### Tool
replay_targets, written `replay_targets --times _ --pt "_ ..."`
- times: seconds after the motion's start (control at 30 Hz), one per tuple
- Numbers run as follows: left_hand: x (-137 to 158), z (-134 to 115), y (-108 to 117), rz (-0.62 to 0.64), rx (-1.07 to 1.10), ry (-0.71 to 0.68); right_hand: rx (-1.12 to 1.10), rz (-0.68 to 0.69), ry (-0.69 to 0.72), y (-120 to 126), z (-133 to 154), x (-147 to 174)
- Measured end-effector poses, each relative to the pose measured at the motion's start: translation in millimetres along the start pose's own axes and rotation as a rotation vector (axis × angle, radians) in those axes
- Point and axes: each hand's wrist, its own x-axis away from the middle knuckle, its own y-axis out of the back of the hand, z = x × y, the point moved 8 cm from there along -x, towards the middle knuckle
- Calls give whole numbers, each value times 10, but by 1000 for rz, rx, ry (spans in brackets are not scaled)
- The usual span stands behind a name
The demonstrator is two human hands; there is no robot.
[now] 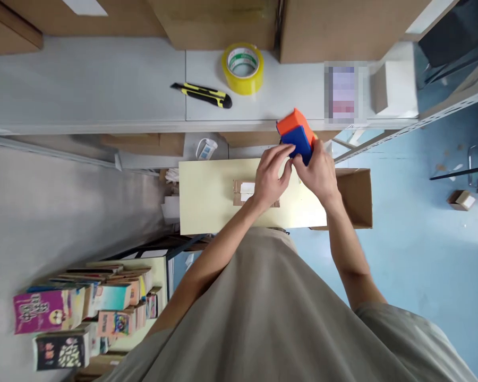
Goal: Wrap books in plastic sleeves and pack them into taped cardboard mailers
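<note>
An orange and blue boxy object [298, 144] is held up in front of the shelf's front edge; its exact kind does not show. My right hand [317, 168] grips its lower right side, with the thumb on the blue face. The fingertips of my left hand [271, 172] close on the left lower edge of the same object. Below my hands, on the pale yellow table [207, 196], lies a small flat cardboard piece [242, 192] with a white label, partly hidden by my left hand.
On the grey shelf [115, 79] lie a yellow tape roll [245, 84] and a black-and-yellow utility knife [202, 95]. A white box [396, 87] stands at its right end, with large cartons [334, 32] behind. An open carton [356, 199] sits right of the table; books [42, 313] fill the lower left.
</note>
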Motion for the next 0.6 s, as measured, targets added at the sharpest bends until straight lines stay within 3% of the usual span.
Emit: replay_targets --times 0.1,0.17,0.3,0.4,0.47,0.6 --pt "-515 40 -140 -14 48 -85 107 -79 100 273 414 -456" --pt "-765 174 -230 -16 69 -96 182 -92 74 339 577 -760" --pt "-881 395 -367 31 102 -39 251 -76 9 222 677 -1254" --pt "-640 462 -329 33 143 -2 236 -114 131 121 764 -1412" --pt "-363 559 -244 52 158 50 257 -122 130 106 755 -1356" --pt "478 1090 167 60 86 316 213 -258 92 155 618 -793"
